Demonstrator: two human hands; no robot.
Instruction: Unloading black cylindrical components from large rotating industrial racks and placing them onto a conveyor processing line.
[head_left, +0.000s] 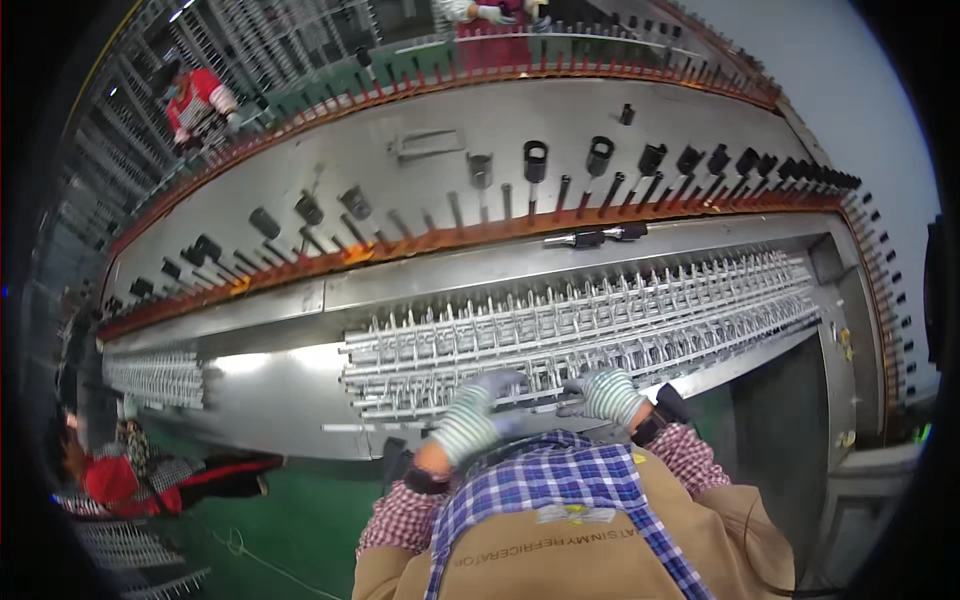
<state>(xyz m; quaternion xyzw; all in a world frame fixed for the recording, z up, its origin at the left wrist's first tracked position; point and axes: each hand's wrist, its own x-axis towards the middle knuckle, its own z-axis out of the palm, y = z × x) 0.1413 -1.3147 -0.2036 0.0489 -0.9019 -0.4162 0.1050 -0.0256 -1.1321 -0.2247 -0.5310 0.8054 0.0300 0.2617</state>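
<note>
Silvery metal racks (580, 330) with rows of short prongs lie side by side on the steel bench in front of me. Both my hands wear striped gloves with grey fingers. At the racks' near edge, my left hand (478, 412) has its fingers over the front rod and its thumb below. A short way to the right, my right hand (605, 396) curls round the same near edge. Between the two hands a stretch of the front rod (541, 408) shows. The undersides of my fingers are hidden.
Beyond the racks runs an orange-brown conveyor track (480, 238) with upright black-topped holders (535, 160). Two dark cylindrical holders (597, 238) lie on the ledge. More racks (155, 378) lie at the far left. Co-workers stand at left (115, 475) and across the line (200, 100).
</note>
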